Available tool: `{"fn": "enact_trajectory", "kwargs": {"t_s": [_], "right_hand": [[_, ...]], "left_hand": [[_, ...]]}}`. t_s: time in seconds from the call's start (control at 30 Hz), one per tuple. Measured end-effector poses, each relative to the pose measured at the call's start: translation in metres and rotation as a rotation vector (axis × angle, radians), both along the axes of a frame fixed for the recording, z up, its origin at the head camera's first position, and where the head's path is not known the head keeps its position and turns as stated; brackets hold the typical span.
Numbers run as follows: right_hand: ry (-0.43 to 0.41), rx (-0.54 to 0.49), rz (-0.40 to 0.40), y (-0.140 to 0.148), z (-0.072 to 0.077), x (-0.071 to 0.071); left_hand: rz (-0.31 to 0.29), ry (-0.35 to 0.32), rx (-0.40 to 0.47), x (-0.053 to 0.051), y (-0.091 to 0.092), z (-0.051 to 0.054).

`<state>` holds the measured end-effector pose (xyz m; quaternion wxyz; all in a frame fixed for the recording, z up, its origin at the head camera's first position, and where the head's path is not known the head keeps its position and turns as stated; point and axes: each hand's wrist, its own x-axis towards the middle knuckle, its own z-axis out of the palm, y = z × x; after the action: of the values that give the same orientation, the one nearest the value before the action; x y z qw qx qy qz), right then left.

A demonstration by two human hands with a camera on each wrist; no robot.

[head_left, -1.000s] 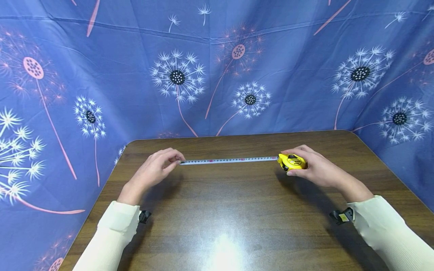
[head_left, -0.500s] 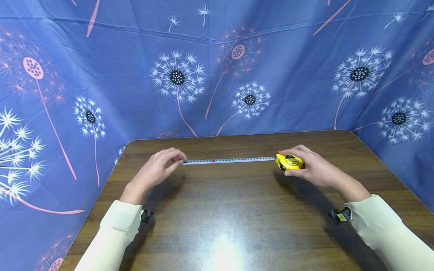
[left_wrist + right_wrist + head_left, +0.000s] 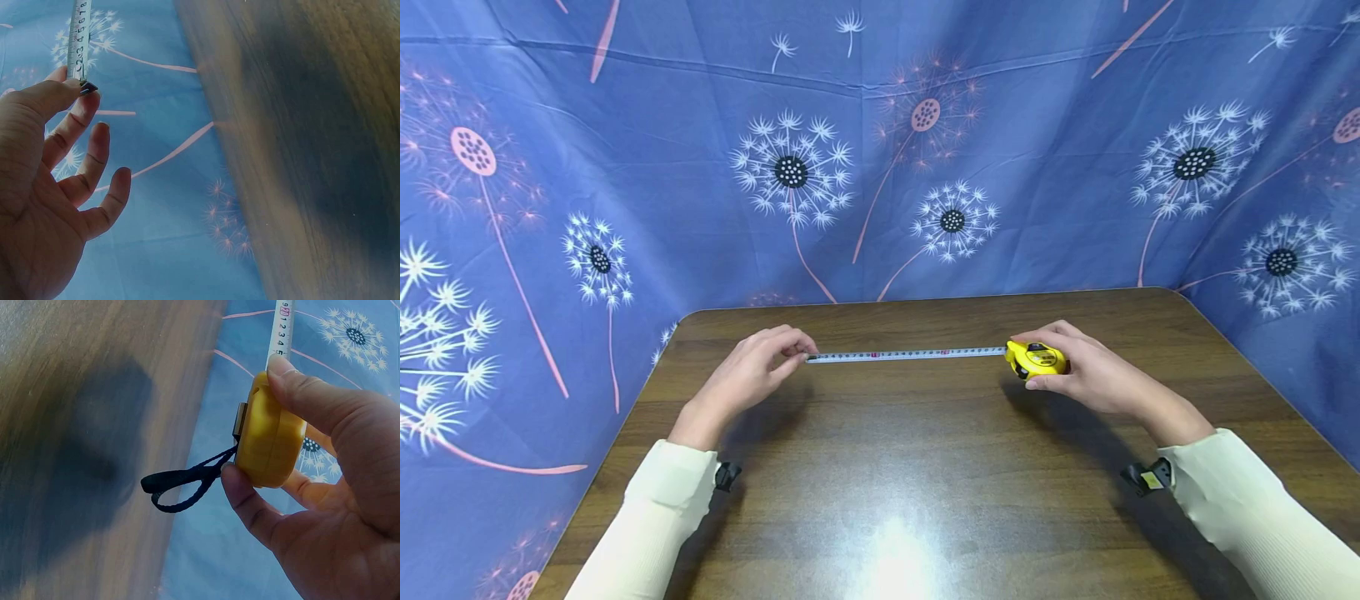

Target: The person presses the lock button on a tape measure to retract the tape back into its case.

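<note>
Between the two hands a white tape blade (image 3: 910, 355) with black and red marks stretches nearly straight above the table. The left hand (image 3: 748, 373) pinches its end hook between thumb and fingertip; in the left wrist view the other fingers of that hand (image 3: 62, 169) are spread and loosely bent. A yellow tape measure case (image 3: 1037, 359) sits in the right hand (image 3: 1101, 375), at the blade's other end. The right wrist view shows the case (image 3: 269, 437) held between thumb and fingers, with a black wrist strap (image 3: 187, 481) hanging from it beside a metal clip (image 3: 239, 420).
A brown wooden table (image 3: 820, 483) lies under both hands, which cast shadows on it. Behind it and at its sides hangs a blue cloth (image 3: 685, 167) with white and pink dandelions. Each wrist bears a small black device.
The left hand has shifted slightly right and the right hand slightly left, so the visible blade between them is a little shorter. Both grips are kept.
</note>
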<state>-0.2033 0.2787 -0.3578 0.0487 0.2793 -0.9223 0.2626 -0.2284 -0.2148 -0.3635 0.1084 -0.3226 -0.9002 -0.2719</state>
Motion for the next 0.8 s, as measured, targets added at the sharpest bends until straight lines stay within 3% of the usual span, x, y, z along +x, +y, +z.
{"fn": "enact_trajectory", "kwargs": {"t_s": [0.8], "right_hand": [[0.004,0.004,0.025,-0.008,-0.003,-0.002]], "left_hand": [[0.012,0.005,-0.024,-0.001,0.011,0.0]]}}
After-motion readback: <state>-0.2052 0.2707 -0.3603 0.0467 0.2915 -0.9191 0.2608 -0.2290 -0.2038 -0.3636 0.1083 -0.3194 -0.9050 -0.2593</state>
